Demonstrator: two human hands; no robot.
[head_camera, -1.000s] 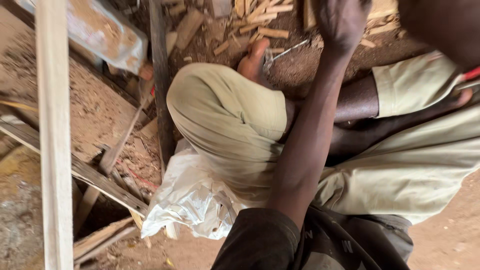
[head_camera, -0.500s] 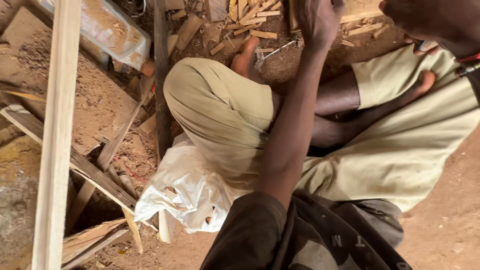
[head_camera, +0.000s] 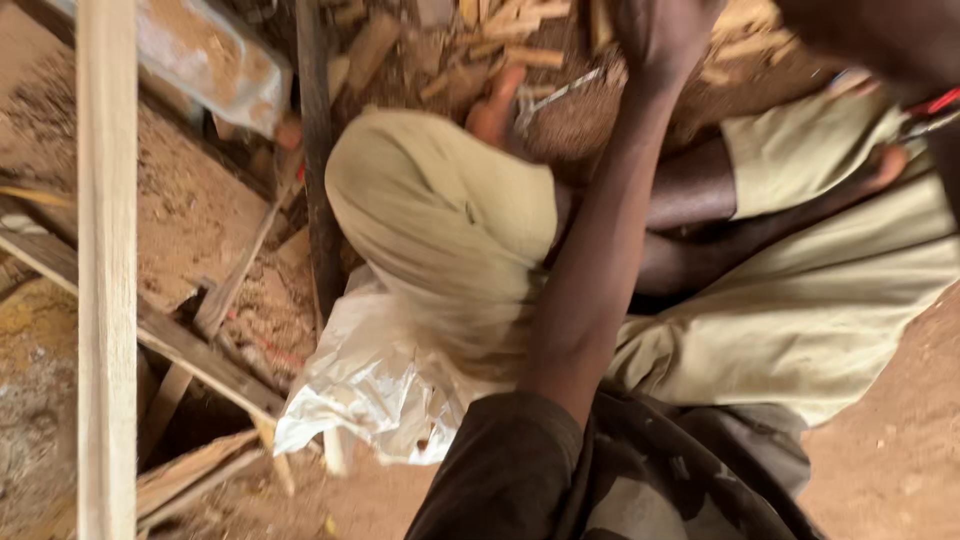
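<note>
Left hand (head_camera: 665, 40), blurred, grip unreadable, extends over small pale wood offcuts (head_camera: 520, 45) littering sawdust-covered ground's far edge; right hand unseen; crumpled white plastic bag (head_camera: 375, 385) beside bent knee.

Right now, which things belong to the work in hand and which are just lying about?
In hand:
left hand, reaching out to the wood offcuts
wood offcuts, piled by the bare foot

Lying about:
long plank
white plastic bag
dark upright slat
sawdust
</note>
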